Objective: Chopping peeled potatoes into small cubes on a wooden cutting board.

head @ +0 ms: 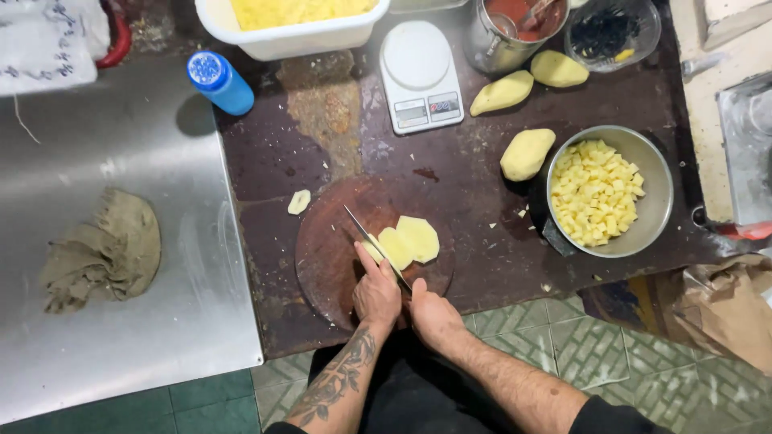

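left hand (375,291): we see it laid flat on the board, fingers together, one fingertip pressing the near edge of the potato slices (408,240).
right hand (432,315): we see it closed round the handle of the knife (371,241), the blade running up and left across the slices.
potato slices: pale, flat, overlapping, near the middle of the round dark cutting board (330,257).
stray piece (298,202): a small potato bit just off the board's upper left edge.
metal bowl (655,189): right of the board, full of diced potato.
whole peeled potatoes (527,153): one touching the bowl's left side, two more further back.
kitchen scale (419,76): white, behind the board.
blue bottle (220,82): at the edge of the steel sheet.
crumpled cloth (103,249): on the steel sheet, well left.
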